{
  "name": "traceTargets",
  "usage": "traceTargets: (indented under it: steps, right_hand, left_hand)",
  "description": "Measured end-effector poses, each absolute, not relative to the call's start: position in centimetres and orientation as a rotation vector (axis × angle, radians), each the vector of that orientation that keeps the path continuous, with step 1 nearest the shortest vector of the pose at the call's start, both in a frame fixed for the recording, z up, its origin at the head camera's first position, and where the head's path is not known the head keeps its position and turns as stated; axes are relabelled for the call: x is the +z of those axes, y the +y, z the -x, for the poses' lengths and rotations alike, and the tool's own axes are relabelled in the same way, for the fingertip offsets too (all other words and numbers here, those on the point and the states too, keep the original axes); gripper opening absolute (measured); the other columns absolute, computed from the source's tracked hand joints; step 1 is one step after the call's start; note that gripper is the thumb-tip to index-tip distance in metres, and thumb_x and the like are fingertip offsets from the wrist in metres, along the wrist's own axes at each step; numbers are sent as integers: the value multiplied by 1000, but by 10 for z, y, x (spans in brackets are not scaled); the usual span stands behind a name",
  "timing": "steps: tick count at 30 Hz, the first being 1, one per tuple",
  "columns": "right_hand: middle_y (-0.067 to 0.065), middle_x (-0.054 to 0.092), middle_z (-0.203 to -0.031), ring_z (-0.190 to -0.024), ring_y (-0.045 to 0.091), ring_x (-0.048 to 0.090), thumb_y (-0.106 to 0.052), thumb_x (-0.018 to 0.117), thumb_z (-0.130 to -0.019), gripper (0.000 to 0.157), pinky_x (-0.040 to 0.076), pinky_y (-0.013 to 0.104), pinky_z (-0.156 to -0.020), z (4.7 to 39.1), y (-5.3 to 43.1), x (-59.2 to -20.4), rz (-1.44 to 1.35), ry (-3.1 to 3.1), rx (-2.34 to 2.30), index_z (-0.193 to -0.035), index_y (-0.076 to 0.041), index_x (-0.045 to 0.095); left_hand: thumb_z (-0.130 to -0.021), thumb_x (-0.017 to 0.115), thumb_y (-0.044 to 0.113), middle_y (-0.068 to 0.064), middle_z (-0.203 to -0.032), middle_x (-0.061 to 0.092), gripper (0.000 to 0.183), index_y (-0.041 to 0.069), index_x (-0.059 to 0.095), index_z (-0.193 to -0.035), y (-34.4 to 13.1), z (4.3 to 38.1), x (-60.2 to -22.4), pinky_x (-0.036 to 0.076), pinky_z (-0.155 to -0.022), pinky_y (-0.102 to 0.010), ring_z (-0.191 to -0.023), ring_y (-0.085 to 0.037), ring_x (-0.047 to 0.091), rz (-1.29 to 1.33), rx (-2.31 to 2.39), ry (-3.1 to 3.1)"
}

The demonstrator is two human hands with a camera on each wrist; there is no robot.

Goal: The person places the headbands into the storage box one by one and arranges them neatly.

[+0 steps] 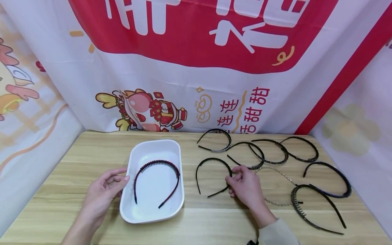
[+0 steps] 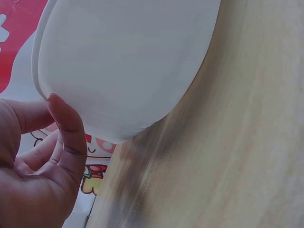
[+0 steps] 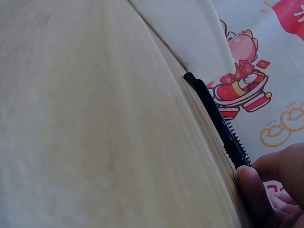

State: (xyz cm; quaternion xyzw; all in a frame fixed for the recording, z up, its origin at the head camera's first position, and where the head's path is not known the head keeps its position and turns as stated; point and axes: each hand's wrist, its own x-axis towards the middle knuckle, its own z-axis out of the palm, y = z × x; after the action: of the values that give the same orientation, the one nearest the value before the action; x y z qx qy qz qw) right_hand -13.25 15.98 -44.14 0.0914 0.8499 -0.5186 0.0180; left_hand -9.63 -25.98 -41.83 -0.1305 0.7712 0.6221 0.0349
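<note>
A white plastic basin (image 1: 153,209) stands on the wooden table at center left, with a dark toothed headband (image 1: 159,161) lying inside it. My left hand (image 1: 105,190) pinches the basin's left rim; the left wrist view shows thumb and index finger meeting at the edge of the basin (image 2: 128,61). Right of the basin, my right hand (image 1: 246,186) pinches one side of a black toothed headband (image 1: 213,159). In the right wrist view, thumb and finger hold that headband (image 3: 216,111) close to the tabletop, its free end pointing toward the basin.
Several more dark headbands spread over the table's right side, among them one at the back (image 1: 229,139) and one at the front right (image 1: 332,204). A thin metallic chain-like band (image 1: 283,174) lies behind my right wrist. Printed cloth (image 1: 183,78) hangs along the table's back edge.
</note>
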Motion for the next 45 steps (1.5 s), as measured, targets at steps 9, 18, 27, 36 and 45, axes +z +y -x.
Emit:
traceTargets:
  steps: [9,18,27,36,45]
  right_hand:
    - [11,71,-84,-55,18,69,-6,79,-95,35,63,32,-53,133,159,-444,-266,2645,-1633,-124,1,63]
    - [11,72,-83,-55,18,69,-6,79,-95,35,63,32,-53,133,159,-444,-261,2644,-1649,-125,1,63]
    - [12,73,-86,-56,19,70,-7,80,-94,39,64,33,-55,133,160,-445,-287,2604,-1744,-128,0,63]
    - [13,74,-87,-56,19,71,-9,81,-95,38,64,33,-54,134,160,-445,-289,2609,-1781,-128,-2,64]
    - [12,76,-84,-55,20,72,-7,81,-94,36,64,33,-53,134,160,-446,-286,2628,-1788,-126,-1,65]
  left_hand:
    - [-102,77,25,12,-101,71,53,8,57,-148,-261,96,-420,61,-76,-25,-89,-7,68,412,1933,2355]
    - [-102,77,26,13,-100,71,53,9,57,-148,-261,95,-420,61,-76,-24,-89,-7,68,427,1930,2349]
    - [-101,78,27,13,-100,71,53,10,58,-148,-261,96,-420,61,-76,-24,-89,-7,68,423,1934,2343]
    - [-102,77,27,12,-99,71,51,10,59,-146,-260,97,-420,61,-75,-24,-88,-7,68,412,1940,2353]
    - [-102,77,28,13,-100,71,50,12,59,-145,-260,96,-420,62,-77,-25,-91,-6,69,416,1952,2323]
